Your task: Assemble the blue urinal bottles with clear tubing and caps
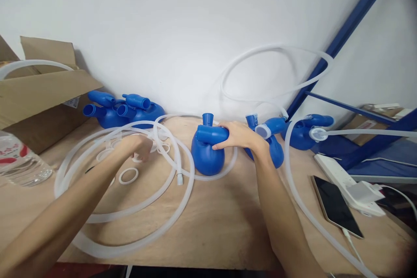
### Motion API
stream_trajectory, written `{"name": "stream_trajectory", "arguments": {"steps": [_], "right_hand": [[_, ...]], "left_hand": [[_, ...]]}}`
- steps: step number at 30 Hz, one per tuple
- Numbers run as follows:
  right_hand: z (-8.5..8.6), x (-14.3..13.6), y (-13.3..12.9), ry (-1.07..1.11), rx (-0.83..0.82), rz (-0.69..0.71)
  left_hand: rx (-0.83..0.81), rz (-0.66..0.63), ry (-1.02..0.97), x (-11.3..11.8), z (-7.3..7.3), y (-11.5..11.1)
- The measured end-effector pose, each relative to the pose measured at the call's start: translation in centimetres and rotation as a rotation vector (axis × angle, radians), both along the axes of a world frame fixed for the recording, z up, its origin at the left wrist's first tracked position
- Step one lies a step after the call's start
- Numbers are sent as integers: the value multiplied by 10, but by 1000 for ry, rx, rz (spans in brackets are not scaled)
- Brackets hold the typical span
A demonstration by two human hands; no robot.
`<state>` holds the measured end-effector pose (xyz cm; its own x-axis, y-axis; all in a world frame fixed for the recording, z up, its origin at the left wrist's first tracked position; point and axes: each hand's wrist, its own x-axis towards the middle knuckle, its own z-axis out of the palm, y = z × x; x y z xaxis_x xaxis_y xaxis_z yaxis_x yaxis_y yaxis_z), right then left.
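In the middle of the table a blue plastic bottle (208, 160) with a wide spout and a hollow handle stands upright. My right hand (236, 134) grips it from the right, the thumb across the handle part. Over to the left, my left hand (140, 145) reaches down with curled fingers among small translucent caps and white sealing rings. Its fingertips are partly hidden, and what they pinch cannot be made out. A loose white ring (128, 176) lies just below that hand. Coils of translucent hose (187, 191) loop around the rings and pass behind the bottle.
More blue bottles (140, 115) stand at back left beside an open cardboard box (48, 100); others (275, 150), with hoses attached, are at right. A clear water bottle (26, 165) is far left. A phone (337, 206) and power strip (352, 186) lie right, near a blue metal frame (342, 39).
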<state>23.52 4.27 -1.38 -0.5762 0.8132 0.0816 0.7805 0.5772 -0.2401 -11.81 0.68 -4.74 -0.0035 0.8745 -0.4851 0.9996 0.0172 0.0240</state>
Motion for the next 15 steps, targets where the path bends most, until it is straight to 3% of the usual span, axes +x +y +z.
{"name": "stream_trajectory", "arguments": {"steps": [2, 4, 7, 10, 15], "right_hand": [[0, 2, 0, 12, -12, 1], [-1, 5, 1, 29, -16, 6], [-4, 6, 4, 63, -26, 23], [-7, 7, 7, 93, -36, 38], [-15, 8, 14, 177, -84, 78]], "left_hand": [[-49, -17, -61, 1, 16, -2], [-25, -127, -221, 8, 35, -7], [265, -347, -629, 31, 53, -15], [511, -347, -856, 58, 49, -11], [473, -403, -1037, 78, 16, 7]]}}
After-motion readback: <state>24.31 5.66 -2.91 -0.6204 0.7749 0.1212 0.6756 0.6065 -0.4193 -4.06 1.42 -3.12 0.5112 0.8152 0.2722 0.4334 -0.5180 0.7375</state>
